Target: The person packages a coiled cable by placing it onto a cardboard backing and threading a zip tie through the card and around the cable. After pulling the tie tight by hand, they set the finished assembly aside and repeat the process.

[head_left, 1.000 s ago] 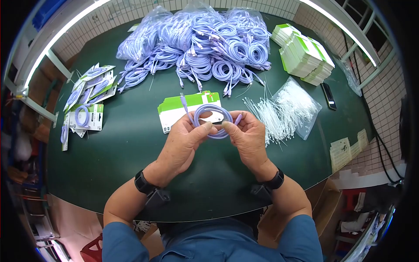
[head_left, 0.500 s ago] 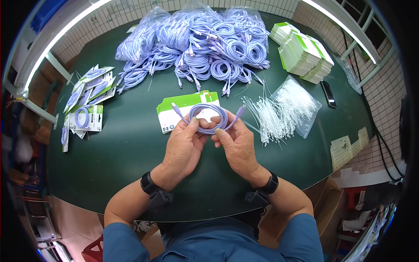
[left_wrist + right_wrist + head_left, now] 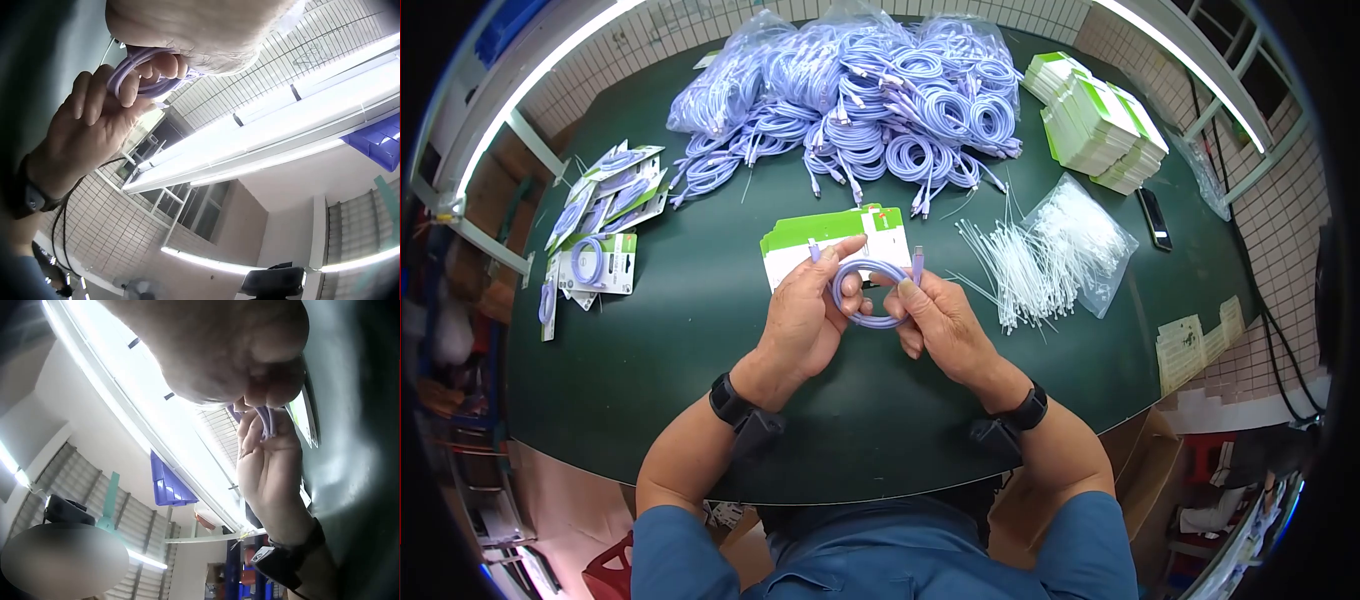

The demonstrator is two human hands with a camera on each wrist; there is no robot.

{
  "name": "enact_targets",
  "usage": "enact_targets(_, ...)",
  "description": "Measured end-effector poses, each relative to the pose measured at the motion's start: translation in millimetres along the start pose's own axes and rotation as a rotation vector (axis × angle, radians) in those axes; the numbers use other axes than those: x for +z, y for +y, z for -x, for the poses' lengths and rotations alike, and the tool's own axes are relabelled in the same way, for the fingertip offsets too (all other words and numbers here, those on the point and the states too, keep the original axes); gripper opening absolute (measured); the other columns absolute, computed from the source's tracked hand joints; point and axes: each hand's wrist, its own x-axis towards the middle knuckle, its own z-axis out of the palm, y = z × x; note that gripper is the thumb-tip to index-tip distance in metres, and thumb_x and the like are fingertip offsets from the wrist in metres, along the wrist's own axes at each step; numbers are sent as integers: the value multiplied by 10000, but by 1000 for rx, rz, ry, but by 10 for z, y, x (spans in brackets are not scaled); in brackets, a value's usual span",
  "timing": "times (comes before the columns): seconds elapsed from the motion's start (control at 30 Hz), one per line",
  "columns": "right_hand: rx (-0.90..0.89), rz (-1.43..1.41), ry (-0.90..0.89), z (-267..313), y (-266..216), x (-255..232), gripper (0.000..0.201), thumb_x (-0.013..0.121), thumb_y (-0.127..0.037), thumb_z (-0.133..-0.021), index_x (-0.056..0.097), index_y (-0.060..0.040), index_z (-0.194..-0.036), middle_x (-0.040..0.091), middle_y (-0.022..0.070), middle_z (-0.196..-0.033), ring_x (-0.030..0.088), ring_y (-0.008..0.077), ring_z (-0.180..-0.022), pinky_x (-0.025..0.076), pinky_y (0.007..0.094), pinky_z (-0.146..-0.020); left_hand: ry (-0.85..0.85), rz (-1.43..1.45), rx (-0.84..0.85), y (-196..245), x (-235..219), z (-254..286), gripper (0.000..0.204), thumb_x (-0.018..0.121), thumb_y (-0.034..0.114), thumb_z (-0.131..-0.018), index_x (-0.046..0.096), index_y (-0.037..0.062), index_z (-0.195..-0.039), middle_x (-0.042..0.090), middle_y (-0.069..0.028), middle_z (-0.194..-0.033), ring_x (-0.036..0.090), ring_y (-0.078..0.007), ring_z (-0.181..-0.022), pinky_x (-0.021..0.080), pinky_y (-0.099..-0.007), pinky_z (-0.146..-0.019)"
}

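A coiled lilac USB cable (image 3: 877,322) is held up between both hands in the head view. My left hand (image 3: 797,322) grips the left side of the coil, with one plug standing up beside its thumb and the index finger stretched out over the top. On the right side, my right hand (image 3: 952,325) pinches the loop under its thumb, and the other plug (image 3: 918,258) points upward there. In the left wrist view the right fingers curl through the coil (image 3: 117,80). Behind the hands lies a stack of green-and-white cards (image 3: 800,232), partly covered by them.
Heaped lilac cables (image 3: 850,90), some bagged, fill the back of the green table (image 3: 680,380). Carded cables (image 3: 605,200) lie at left. White zip ties (image 3: 1020,285) spill from a clear bag at right, near a phone (image 3: 1154,220) and piled cards (image 3: 1100,120).
The coil has moved slightly left and lower and looks smaller. The right hand's plug has turned from slanting outward to upright. The left index finger has stretched out over the coil.
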Motion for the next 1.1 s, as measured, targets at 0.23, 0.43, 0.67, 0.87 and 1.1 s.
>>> enact_targets(0.23,15,363,-118,-10,-63,-84,362,473,-296,-1178,628,21,-1255,598,10,-865,521,74,-590,470,261,-534,-51,-507,-27,16,20,-4,390,524,242,-1136,632,-24,-1401,519,28,-802,483,-96,-681,515,-308,-753)
enact_targets(0.43,51,559,-166,53,-284,-16,291,506,-221,-1136,598,55,-1151,652,166,-881,663,348,-885,507,462,-813,-198,-1039,142,25,27,7,363,696,112,-960,689,-28,-1294,594,11,-797,530,-106,-676,504,-281,-701)
enact_targets(0.67,119,642,-356,17,-162,-158,303,518,-283,-1152,605,-2,-1078,640,68,-867,627,154,-667,560,312,-647,-101,-1419,316,20,22,16,250,710,-18,-818,794,-9,-1054,763,-217,-813,750,-287,-687,579,-352,-681)
enact_targets(0.87,219,548,-359,-1,-251,-160,329,520,-296,-1152,613,7,-1064,651,82,-879,666,160,-717,589,312,-695,-97,-1332,476,-58,-25,-33,228,718,-21,-834,816,7,-1038,781,-191,-824,756,-275,-694,581,-350,-669)
enact_targets(1.1,182,473,-339,11,-250,-155,324,529,-273,-1138,635,12,-1027,651,60,-852,677,138,-729,578,293,-680,-111,-1305,463,-31,3,-27,259,737,15,-863,795,-1,-1115,760,-190,-778,758,-269,-694,590,-351,-700)
